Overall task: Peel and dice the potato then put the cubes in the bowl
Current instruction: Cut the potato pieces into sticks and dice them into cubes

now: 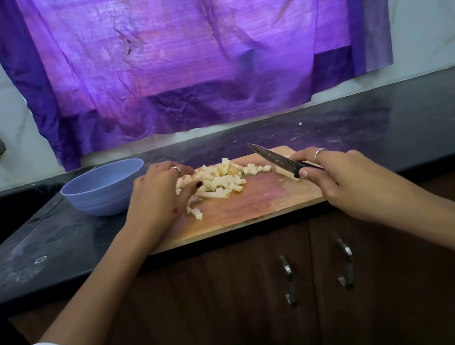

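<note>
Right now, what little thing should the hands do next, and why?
Probably the left hand should sweep the potato cubes toward the bowl. The cubes lie piled on the cutting board, the bowl stands just left of it, and the right hand holds the knife lifted aside.

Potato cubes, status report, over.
Left hand on potato cubes on board. Right hand grips knife. Bowl beside board, path unobstructed.
</note>
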Demonstrator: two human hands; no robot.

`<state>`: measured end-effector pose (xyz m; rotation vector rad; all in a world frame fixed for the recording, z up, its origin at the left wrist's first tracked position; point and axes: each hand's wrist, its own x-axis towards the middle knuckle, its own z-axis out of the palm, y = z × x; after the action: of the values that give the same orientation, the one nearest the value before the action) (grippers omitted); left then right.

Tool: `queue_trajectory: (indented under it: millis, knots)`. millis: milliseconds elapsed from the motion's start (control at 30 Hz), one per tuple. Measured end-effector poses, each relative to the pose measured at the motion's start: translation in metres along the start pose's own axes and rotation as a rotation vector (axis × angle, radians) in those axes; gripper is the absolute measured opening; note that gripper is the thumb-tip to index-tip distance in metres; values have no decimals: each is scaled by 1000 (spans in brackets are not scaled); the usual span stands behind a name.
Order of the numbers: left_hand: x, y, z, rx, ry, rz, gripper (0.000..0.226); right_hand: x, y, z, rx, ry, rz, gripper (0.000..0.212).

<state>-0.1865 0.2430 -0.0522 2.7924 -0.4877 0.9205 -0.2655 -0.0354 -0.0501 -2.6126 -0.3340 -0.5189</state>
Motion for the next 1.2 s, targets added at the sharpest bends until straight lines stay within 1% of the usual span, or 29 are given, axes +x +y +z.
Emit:
queue_trajectory:
  millis: [67, 133, 233, 333, 467, 567, 733, 800, 933, 1033, 1100, 1200]
  knots:
    - [0, 10, 1, -32, -101, 91, 26, 1, -1, 1, 7, 5, -9, 31]
    - [-1, 20, 3, 15, -162, 161, 31, 1, -3, 2, 15, 7, -15, 29]
    - [0, 34, 5, 72, -151, 231, 30, -1, -1, 1, 31, 11, -31, 28]
    - [2, 42, 3, 116, -144, 255, 29, -5, 4, 0, 39, 10, -26, 30]
    - [7, 39, 3, 195, -220, 266, 31, -10, 8, 0, 30, -8, -18, 32]
    - [12, 36, 3, 297, -261, 350, 34, -13, 13, 0, 34, -11, -24, 34]
    - [24, 36, 4, 422, -325, 467, 32, -16, 17, 2, 53, 4, -23, 35]
    - [28, 38, 4, 424, -344, 483, 31, -16, 18, 2, 56, 8, -23, 34]
    - [31, 38, 6, 409, -365, 499, 21, -17, 22, 3, 55, 2, -25, 34]
    - [32, 34, 7, 393, -353, 550, 24, -16, 24, 4, 59, -9, -36, 34]
    - [32, 27, 9, 360, -358, 578, 25, -15, 26, 4, 64, -15, -47, 33]
    - [30, 19, 10, 259, -331, 594, 22, -13, 30, 2, 69, -14, -46, 32]
